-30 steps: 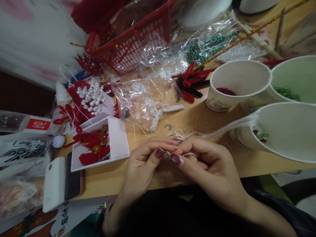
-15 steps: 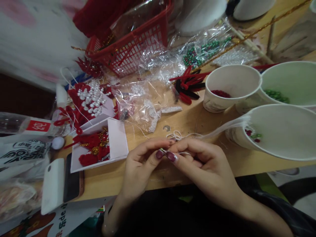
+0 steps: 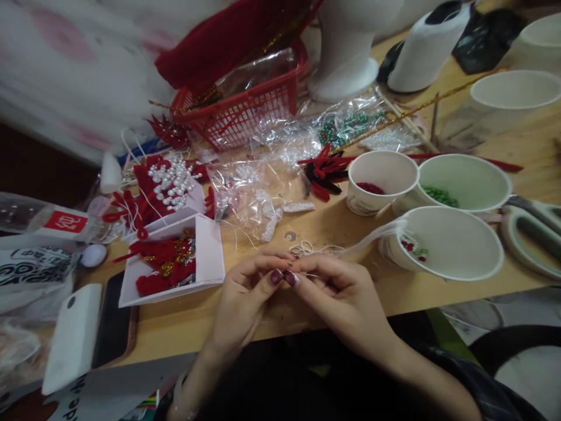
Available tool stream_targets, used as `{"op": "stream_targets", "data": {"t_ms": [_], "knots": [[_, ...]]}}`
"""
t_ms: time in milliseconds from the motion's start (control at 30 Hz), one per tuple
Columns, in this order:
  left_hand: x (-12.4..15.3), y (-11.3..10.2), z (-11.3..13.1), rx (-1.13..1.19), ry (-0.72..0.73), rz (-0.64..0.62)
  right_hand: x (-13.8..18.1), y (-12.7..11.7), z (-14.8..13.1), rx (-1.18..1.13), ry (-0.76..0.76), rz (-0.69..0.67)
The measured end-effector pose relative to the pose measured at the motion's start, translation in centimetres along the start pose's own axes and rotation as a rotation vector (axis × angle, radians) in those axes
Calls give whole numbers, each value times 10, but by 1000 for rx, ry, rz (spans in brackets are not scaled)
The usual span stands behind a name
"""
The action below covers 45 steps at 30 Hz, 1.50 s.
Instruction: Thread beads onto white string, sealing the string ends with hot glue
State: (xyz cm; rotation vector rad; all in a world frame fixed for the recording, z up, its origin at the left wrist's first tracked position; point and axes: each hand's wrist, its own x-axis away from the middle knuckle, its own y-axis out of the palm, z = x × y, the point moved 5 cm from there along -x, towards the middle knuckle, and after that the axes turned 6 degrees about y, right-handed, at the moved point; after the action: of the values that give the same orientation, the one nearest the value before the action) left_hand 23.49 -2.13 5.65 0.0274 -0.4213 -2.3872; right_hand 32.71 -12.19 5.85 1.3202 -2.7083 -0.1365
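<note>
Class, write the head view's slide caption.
Left hand and right hand close together near white thread and cups of beads.

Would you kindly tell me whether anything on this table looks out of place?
The front cup looks untidy: white threads drape over its rim onto the table, and its red and green beads are mixed.

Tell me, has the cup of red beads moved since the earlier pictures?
No. The cup still stands just right of the red-and-black bundle; only the view shifted.
</note>
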Motion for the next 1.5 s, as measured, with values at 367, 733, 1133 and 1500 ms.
{"op": "stream_targets", "data": {"t_ms": [367,733,1133,1500], "knots": [[3,-9,0,-178,179,-85,3,1,2,57,-39,30],[5,-10,1,-150,194,-131,3,3,4,83,-44,-4],[7,-10,1,-231,219,-161,4,1,-2,99,-106,28],[7,-10,3,-239,274,-188,7,1,-4,110,-155,-14]]}}
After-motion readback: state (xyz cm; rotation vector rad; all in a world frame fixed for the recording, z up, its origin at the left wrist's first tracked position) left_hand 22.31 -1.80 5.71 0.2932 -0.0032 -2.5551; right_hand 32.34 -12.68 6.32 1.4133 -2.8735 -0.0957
